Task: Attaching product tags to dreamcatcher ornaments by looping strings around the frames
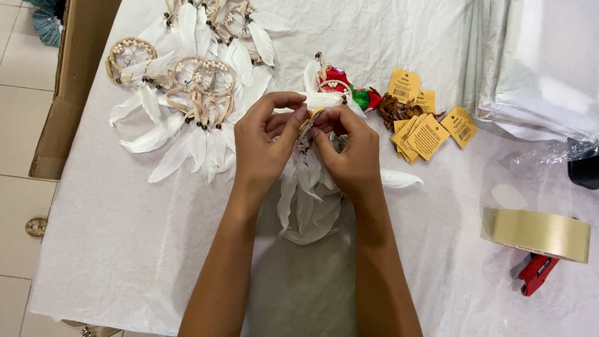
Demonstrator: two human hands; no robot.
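From the head camera: a heap of white-feathered dreamcatchers (pixel 187 81) lies at the far left of the white-covered counter (pixel 125 249), seemingly finished. A stack of yellow tags (pixel 430 134) on brown cords waits to the right, so tagging looks only partly done. The left hand (pixel 265 146) and right hand (pixel 349 153) meet over one dreamcatcher (pixel 309 200) at the counter's middle, each grip pinched on its top; what exactly they pinch is hidden, perhaps a cord. Its white feathers hang down toward the person, soft and limp. A tape roll (pixel 536 234) sits right.
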